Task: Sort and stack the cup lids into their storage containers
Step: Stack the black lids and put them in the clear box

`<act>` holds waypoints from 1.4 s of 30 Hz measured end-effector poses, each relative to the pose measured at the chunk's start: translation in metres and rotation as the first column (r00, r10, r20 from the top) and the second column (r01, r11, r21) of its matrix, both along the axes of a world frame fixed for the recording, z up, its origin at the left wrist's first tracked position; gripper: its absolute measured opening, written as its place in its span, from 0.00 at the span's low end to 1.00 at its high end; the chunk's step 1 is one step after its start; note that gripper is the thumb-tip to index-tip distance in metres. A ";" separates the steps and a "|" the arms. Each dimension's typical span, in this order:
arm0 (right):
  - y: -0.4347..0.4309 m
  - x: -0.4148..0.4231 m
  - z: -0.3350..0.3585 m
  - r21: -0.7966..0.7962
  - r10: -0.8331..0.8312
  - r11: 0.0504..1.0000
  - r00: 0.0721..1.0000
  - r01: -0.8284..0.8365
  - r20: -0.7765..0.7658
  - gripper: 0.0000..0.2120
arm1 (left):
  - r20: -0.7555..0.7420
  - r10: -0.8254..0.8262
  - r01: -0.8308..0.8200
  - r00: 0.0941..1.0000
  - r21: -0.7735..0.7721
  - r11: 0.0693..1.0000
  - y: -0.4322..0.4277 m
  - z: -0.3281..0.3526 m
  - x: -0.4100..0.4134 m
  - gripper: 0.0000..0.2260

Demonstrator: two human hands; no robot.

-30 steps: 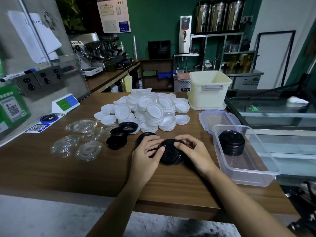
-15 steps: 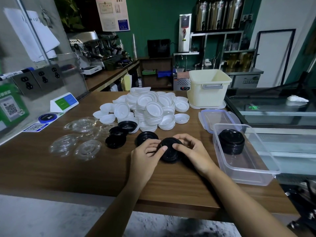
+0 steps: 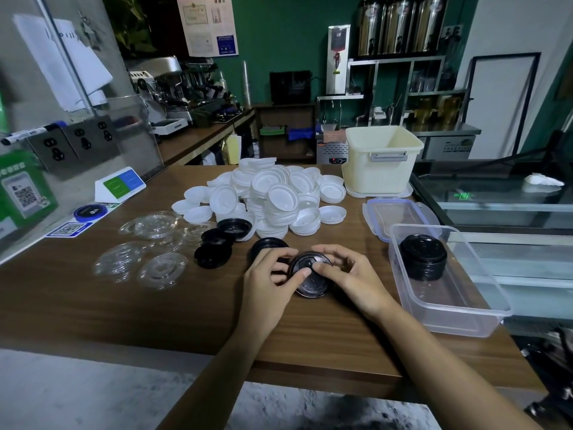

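1. Left hand (image 3: pixel 266 283) and right hand (image 3: pixel 356 280) are both clamped on one black lid (image 3: pixel 310 282). The fingers (image 3: pixel 279 254) curl round its rim from either side, with the left thumb and right index tip on its top face.
2. The lid sits between the two palms, low at the surface (image 3: pixel 139 311). Can't tell whether it's one lid or several nested.
3. Just behind the left fingers: a second black lid (image 3: pixel 268 242), partly hidden by them.
4. Further left of the left fingers: three loose black lids (image 3: pixel 214 254), clustered and overlapping.
5. Left of those: clear lids (image 3: pixel 161 270) lying flat.
6. Behind both hands: white lid pile (image 3: pixel 273 197), a loose heap.
7. Right of the right fingers, near them: clear container (image 3: pixel 459 318), open, with a black lid stack (image 3: pixel 423 257) in its far end.
8. Behind the container: clear cover (image 3: pixel 400 214) flat on the surface, then an open cream bin (image 3: pixel 381 162).
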State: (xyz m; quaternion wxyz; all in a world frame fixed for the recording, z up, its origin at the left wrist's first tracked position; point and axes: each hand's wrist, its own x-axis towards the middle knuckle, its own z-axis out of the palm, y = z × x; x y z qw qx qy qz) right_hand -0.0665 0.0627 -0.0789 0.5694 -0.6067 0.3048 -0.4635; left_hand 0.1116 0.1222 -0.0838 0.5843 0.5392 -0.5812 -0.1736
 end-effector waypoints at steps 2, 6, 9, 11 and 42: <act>-0.002 0.002 -0.001 0.007 0.006 1.000 1.000 -0.006 0.012 0.14 | 0.029 0.008 -0.007 1.000 -0.021 1.000 0.000 0.000 0.000 0.15; -0.009 0.000 -0.007 0.009 -0.103 0.995 0.993 0.102 0.051 0.13 | 0.127 0.089 -0.078 0.988 -0.085 0.993 -0.006 0.001 0.007 0.11; -0.014 0.000 -0.011 0.009 -0.152 0.988 0.986 0.152 0.062 0.13 | 0.404 0.177 -0.136 0.897 -0.129 0.982 -0.013 -0.007 0.032 0.09; -0.015 0.001 -0.012 0.027 -0.147 0.989 0.986 0.145 0.077 0.12 | 0.521 0.204 -0.173 0.829 -0.107 0.979 -0.017 -0.013 0.046 0.11; -0.011 0.000 -0.005 0.037 -0.211 0.977 0.971 0.208 0.110 0.15 | -0.525 -0.055 0.140 0.850 0.124 0.982 -0.010 0.010 0.005 0.15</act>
